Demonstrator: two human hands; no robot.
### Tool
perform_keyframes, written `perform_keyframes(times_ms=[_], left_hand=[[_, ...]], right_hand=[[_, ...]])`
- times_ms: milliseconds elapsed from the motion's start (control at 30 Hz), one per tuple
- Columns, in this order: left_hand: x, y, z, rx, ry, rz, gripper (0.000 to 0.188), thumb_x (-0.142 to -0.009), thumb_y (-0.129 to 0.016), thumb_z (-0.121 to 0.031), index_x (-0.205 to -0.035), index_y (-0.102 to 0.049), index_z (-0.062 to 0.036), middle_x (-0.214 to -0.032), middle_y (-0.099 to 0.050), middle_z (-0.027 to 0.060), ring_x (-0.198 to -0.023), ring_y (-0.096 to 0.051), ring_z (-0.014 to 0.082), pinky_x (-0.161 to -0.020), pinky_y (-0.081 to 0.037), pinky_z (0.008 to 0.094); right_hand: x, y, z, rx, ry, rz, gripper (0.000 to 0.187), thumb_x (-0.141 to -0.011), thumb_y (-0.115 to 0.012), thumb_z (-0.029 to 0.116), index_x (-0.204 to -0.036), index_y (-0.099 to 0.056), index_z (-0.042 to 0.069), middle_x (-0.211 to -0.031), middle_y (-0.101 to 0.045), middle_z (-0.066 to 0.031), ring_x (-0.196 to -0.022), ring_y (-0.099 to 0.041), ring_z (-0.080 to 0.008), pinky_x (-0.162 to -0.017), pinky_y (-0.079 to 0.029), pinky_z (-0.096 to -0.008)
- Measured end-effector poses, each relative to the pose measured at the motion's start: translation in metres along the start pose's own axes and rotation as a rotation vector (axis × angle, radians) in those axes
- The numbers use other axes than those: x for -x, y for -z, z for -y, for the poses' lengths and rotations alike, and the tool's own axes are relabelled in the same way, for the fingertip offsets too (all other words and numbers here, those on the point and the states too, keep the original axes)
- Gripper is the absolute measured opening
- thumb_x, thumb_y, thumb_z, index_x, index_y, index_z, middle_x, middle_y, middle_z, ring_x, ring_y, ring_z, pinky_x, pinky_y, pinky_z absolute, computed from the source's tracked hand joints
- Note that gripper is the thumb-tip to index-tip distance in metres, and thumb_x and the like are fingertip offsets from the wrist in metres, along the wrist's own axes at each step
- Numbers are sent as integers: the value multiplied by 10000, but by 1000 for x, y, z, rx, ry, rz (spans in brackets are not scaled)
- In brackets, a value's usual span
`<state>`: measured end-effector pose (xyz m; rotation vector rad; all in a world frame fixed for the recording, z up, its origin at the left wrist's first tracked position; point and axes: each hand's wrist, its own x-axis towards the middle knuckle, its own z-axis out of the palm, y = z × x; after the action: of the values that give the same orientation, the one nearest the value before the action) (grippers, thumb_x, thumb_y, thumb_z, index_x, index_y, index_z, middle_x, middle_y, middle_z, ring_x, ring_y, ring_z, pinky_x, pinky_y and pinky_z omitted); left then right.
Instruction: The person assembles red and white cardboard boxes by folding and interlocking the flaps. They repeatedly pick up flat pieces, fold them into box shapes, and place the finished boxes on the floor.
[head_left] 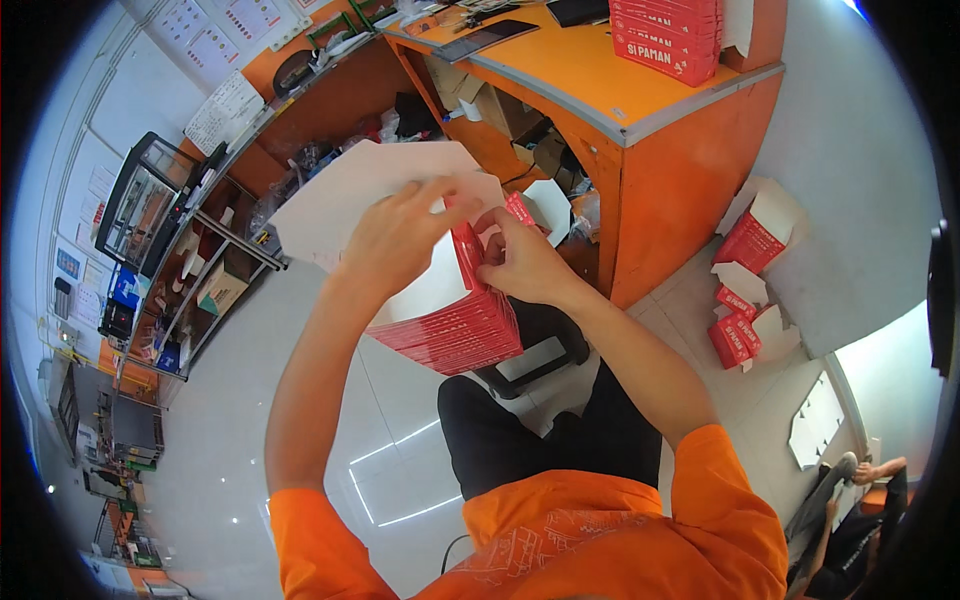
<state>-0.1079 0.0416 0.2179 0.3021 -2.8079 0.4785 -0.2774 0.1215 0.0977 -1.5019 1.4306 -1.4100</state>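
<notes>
In front of me is a thick stack of nested red cardboard food boxes point(450, 330) with white insides, over a black stool point(535, 365). The top box point(466, 255) has a large white lid flap point(370, 190) standing up on its far left side. My left hand point(400, 235) curls its fingers over the box's upper edge beside that flap. On the box's right side, my right hand point(525, 260) pinches the red corner between thumb and fingers. The fingertips of both hands are close together, and partly hide the fold between them.
An orange table point(560, 65) ahead bears stacked red boxes point(665, 45) and a tablet point(485, 40). Several made-up red boxes point(735, 335) lie on the floor at right. Shelving point(225, 270) stands left. Another person point(850, 530) is at lower right.
</notes>
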Motion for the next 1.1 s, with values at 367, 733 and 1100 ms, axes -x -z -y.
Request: perform_keyframes(times_ms=[367,733,1100], left_hand=[[15,-19,4,44,-196,-17,141,-769,-681,-65,-904,-718,-80,-984,-716,14,-991,-653,210,-860,-578,334],[15,-24,8,95,-227,95,116,-779,-670,-59,-884,-720,-54,-961,-722,61,-978,-666,240,-877,-559,361],[3,-58,16,259,-57,185,110,-893,-679,-111,-912,-710,-7,-951,-716,97,-998,-686,318,-879,-545,421]], right_hand=[[-5,-3,20,482,-17,-128,281,-782,-748,213,-906,-701,-35,-859,-708,-276,-858,-711,-437,-759,-568,-522],[-10,-20,7,431,168,-224,140,-872,-656,111,-860,-722,-12,-794,-685,-269,-775,-682,-466,-714,-549,-530],[-15,-30,-28,-122,-5,-243,240,-987,-637,193,-1038,-693,-35,-892,-732,-183,-801,-729,-285,-729,-556,-380]])
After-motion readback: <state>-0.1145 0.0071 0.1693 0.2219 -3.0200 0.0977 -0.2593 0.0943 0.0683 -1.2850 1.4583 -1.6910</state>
